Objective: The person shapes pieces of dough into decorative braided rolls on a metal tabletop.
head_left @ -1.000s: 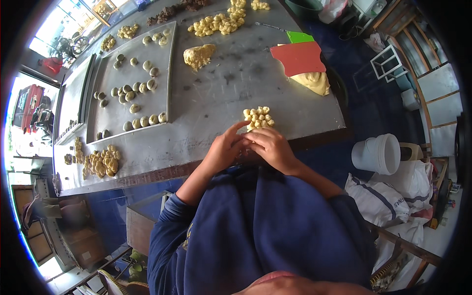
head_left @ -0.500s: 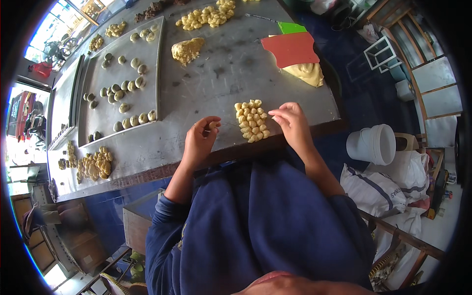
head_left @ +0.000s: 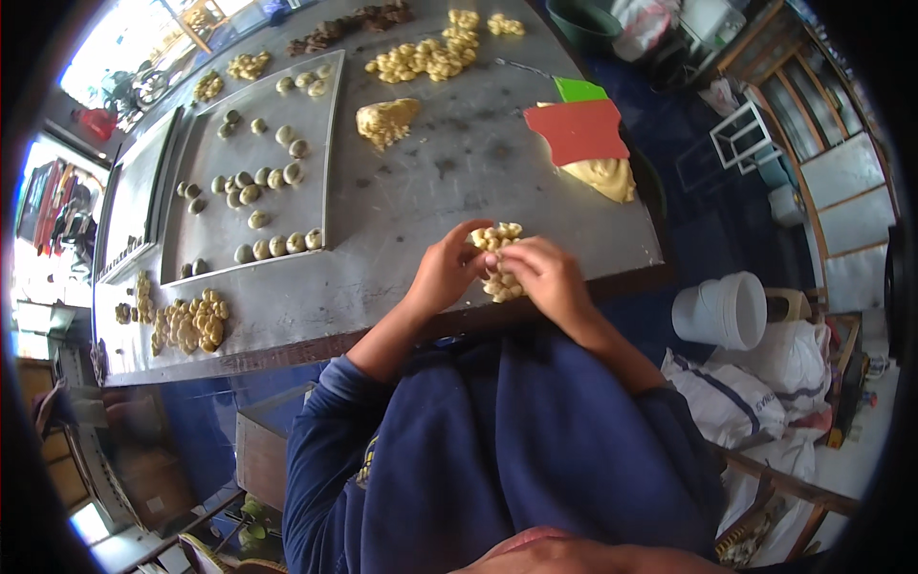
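Note:
My left hand (head_left: 448, 275) and my right hand (head_left: 547, 279) meet at their fingertips near the table's front edge. The left fingers are curled round a small piece of dough, mostly hidden now. Thumb and fingers of the right hand are pinched against the left fingertips; what they hold is hidden. Directly behind and under both hands lies a block of small pale yellow dough balls (head_left: 496, 234), set close in rows and partly covered by my fingers.
A red scraper (head_left: 579, 132) and a green one (head_left: 579, 90) rest by a yellow dough mass (head_left: 604, 178). A dough lump (head_left: 386, 121) sits mid-table. To the left, a metal tray (head_left: 330, 182) carries rounded balls, with dough pieces (head_left: 188, 323) nearer me. A white bucket (head_left: 722, 311) stands right.
My hands, apart on either side of the dough-ball block before, have come together over it. The left moved right; the right shifted slightly left and down. The view has tilted a little.

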Action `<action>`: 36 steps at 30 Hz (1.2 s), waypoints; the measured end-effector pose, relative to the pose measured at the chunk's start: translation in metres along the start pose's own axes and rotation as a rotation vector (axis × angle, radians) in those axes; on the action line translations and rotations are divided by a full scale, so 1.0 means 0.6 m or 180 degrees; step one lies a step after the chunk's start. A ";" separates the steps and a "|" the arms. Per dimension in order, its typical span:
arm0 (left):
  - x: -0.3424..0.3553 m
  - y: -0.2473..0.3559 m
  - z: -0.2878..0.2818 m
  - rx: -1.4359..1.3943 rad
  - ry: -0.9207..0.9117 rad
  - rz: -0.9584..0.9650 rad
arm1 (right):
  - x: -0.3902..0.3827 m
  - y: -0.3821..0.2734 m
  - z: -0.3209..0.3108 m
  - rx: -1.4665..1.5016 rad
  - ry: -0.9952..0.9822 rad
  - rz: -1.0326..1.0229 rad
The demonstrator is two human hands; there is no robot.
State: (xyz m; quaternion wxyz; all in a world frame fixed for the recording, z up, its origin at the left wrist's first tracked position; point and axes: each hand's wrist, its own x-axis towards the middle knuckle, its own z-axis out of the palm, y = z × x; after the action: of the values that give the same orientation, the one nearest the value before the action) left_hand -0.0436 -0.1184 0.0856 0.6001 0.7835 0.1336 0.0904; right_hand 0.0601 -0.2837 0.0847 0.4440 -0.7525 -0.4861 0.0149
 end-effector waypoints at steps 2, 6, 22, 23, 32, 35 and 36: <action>0.029 -0.024 -0.020 0.0265 0.0185 0.0035 | 0.021 0.047 -0.030 -0.0591 0.0179 0.0290; 0.057 -0.075 -0.042 0.0189 0.0897 0.0430 | 0.065 0.119 -0.073 -0.1660 -0.0290 0.0384; 0.052 -0.101 -0.048 0.1796 0.0803 0.1401 | 0.491 0.210 0.221 -0.1275 -0.0695 -0.1253; 0.044 -0.090 -0.053 0.1874 0.0813 0.1537 | 0.494 0.200 0.235 -0.1287 -0.0753 -0.1184; 0.040 -0.082 -0.061 0.1845 0.0719 0.1516 | 0.490 0.166 0.251 -0.1647 -0.0573 -0.1034; 0.044 -0.089 -0.057 0.1832 0.0789 0.1571 | 0.486 0.162 0.252 -0.1702 -0.0491 -0.0963; 0.044 -0.091 -0.056 0.1839 0.0787 0.1550 | 0.484 0.162 0.252 -0.1728 -0.0459 -0.0933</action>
State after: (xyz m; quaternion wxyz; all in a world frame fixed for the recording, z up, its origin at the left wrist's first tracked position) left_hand -0.0342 -0.0660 0.0413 0.2953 0.9121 0.0351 0.2823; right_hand 0.2142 0.0185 0.0458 0.1888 -0.7625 -0.6058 -0.1262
